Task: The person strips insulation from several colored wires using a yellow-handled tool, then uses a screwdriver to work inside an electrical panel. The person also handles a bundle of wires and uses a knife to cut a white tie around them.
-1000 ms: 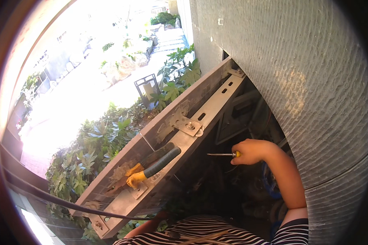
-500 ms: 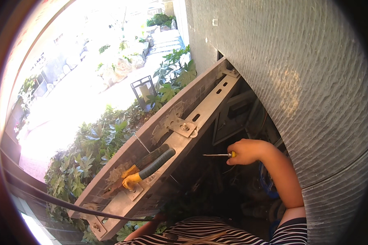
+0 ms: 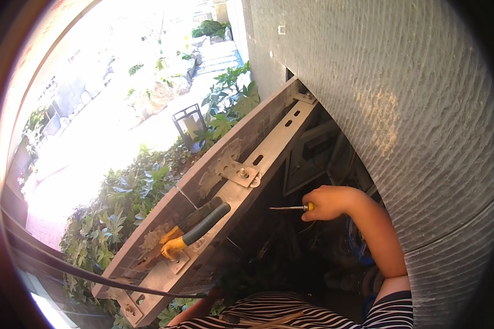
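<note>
My right hand [image 3: 328, 202] is closed around the yellow handle of a screwdriver [image 3: 287, 208]. Its thin metal shaft points left over a dark gap, apart from the metal rail. At the lower edge my left forearm [image 3: 187, 316] runs up toward the dark gap. The fingers of that hand are lost in shadow. A pair of pliers [image 3: 203, 226] with dark and orange-yellow grips lies on the slotted metal rail [image 3: 273, 143], its brownish jaws toward the lower left. A bolt with a nut [image 3: 243, 172] holds a bracket plate on the rail.
A large ribbed grey panel [image 3: 422, 126] curves along the right side. The rail is fixed along a brown beam [image 3: 189, 181] slanting across the view. A dark cable [image 3: 93, 276] crosses at lower left. Leafy plants [image 3: 110, 219] and a lantern [image 3: 189, 125] stand beyond the beam.
The whole view has shifted slightly, so the rail and pliers appear a little farther left. My right hand still grips the screwdriver in nearly the same pose.
</note>
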Tool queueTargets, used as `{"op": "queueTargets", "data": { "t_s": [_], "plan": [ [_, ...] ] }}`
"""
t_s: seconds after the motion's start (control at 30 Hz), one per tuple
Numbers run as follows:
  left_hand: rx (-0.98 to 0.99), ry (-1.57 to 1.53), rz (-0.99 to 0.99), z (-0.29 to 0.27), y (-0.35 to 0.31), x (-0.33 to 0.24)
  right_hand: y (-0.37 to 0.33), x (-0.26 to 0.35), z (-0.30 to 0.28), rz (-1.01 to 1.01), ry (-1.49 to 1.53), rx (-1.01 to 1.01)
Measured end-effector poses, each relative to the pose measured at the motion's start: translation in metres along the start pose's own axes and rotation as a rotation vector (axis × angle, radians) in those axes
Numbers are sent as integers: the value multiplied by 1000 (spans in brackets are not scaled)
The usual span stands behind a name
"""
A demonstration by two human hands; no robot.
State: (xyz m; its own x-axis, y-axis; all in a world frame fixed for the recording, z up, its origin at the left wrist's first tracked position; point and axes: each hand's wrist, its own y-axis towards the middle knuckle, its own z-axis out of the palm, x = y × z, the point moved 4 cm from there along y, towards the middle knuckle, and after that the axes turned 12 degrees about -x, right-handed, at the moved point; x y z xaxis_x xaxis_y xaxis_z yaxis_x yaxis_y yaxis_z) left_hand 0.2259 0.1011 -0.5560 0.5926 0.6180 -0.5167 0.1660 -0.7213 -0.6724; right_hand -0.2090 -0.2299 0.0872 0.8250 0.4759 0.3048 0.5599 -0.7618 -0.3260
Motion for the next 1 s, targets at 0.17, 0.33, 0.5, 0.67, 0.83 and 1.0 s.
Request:
{"op": "queueTargets", "data": {
  "t_s": [0.17,0.33,0.5,0.67,0.83,1.0],
  "plan": [
    [-15,-138,-187,-3,-1,8,2,-2,1,-11,-12,2],
    [250,-202,135,-6,-3,-12,3,-5,4,-18,-7,-11],
    [116,-116,-54,0,2,-5,2,-5,2,-20,4,-7],
    [81,-55,-62,3,4,-5,2,-4,2,-10,4,0],
    [112,175,229,4,2,-13,4,-6,3,-16,12,-3],
    [34,174,21,8,0,-6,2,-7,2,-10,7,-1]
  ]
}}
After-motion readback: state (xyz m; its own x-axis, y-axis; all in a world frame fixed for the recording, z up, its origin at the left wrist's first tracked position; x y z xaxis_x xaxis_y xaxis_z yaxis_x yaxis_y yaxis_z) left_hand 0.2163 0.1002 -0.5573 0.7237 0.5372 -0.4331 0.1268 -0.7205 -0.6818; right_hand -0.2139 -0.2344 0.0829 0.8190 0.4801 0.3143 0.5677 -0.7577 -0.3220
